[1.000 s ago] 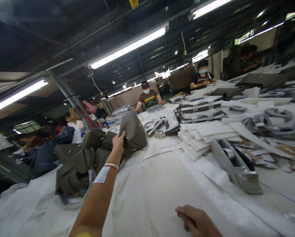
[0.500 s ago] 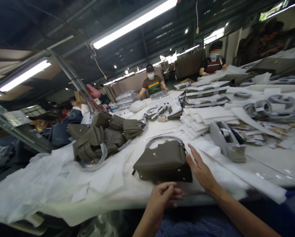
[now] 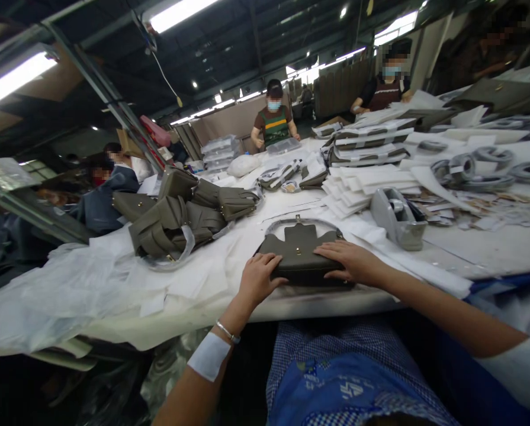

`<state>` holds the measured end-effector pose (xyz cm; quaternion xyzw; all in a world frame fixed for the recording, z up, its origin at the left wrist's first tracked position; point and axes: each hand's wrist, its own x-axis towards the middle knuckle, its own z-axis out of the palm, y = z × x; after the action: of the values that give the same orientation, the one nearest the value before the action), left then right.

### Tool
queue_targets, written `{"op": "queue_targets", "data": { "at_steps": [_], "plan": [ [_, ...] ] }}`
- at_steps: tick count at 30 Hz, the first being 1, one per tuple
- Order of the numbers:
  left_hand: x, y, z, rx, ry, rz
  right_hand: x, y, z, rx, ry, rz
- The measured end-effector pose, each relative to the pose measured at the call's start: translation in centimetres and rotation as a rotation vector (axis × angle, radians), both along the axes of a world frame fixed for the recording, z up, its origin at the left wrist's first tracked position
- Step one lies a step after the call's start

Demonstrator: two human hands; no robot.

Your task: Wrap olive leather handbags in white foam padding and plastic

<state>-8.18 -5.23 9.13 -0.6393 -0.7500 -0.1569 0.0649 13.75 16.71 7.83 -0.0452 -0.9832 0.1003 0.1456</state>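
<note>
A dark olive handbag (image 3: 307, 269) lies near the table's front edge, its front flap towards me. Its handle (image 3: 286, 222) is wrapped in clear film and arches behind the bag. A small gold-coloured fitting shows on the flap. My left hand (image 3: 261, 277) holds the bag's left end, fingers over the top and thumb along the front. At the other end, my right hand (image 3: 353, 262) grips the bag with its fingers over the upper face and its thumb lower down. The bag's underside is hidden.
Several similar bags (image 3: 180, 216) are heaped to the left. White sheets (image 3: 371, 188) and a grey tape dispenser (image 3: 398, 222) stand to the right, with film-wrapped rings (image 3: 491, 168) beyond. Two masked people (image 3: 276, 121) are across the table. Thin white wrapping (image 3: 82, 296) covers the front left.
The handbag has turned so its flap faces me. My left hand has moved from in front of it onto its left end, and my right hand now lies over its right part.
</note>
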Motion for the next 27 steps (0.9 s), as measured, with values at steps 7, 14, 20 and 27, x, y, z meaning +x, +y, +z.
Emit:
{"op": "queue_targets", "data": {
  "at_steps": [7, 14, 20, 27],
  "plan": [
    [1.4, 0.9, 0.8, 0.08, -0.14, -0.131, -1.2, 0.7, 0.8, 0.022, -0.052, 0.095],
    [0.4, 1.7, -2.8, -0.067, -0.014, -0.247, -0.5, -1.2, -5.0, 0.112, 0.038, 0.073],
    [-0.1, 0.5, -4.4, -0.049, -0.082, -0.241, 0.0, -1.5, -6.6, 0.052, 0.029, 0.07],
    [-3.6, 1.6, -1.7, -0.144, -0.236, -0.338, -3.1, 0.8, -1.4, -0.024, -0.125, 0.062]
  ]
}}
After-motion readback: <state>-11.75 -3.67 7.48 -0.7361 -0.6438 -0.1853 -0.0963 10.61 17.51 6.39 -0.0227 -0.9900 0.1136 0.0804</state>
